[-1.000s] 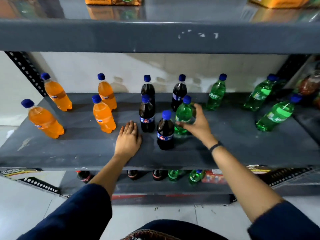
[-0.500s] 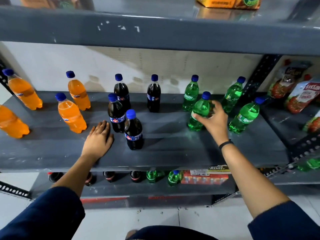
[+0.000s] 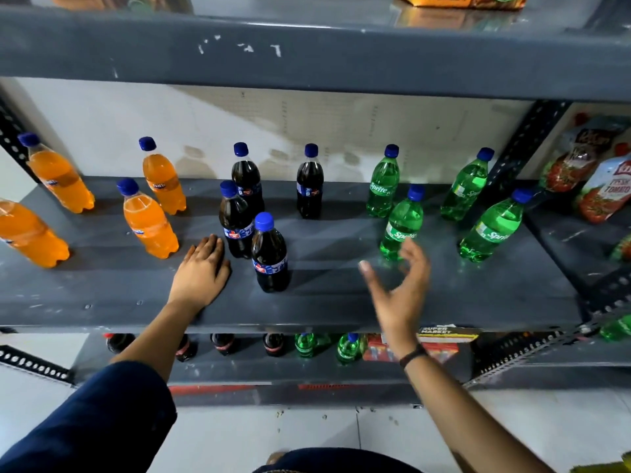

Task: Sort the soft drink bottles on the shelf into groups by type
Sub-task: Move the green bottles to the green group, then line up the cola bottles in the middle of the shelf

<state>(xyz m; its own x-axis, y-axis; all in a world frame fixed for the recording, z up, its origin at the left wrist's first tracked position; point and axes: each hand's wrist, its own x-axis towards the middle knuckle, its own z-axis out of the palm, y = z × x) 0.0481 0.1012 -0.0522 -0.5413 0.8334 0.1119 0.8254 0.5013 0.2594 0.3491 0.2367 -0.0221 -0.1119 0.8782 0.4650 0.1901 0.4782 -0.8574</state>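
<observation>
Bottles (image 3: pixel 401 227) of green soda stand beside spread, empty right hand (image 3: pixel 397 295).

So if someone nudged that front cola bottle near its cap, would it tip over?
Probably. The front cola bottle is tall and narrow on a small base, so a push up high would likely topple it. It looks full, so it is likely fairly heavy and steadier if pushed low. Its smooth round plastic would probably roll on the shelf.
</observation>
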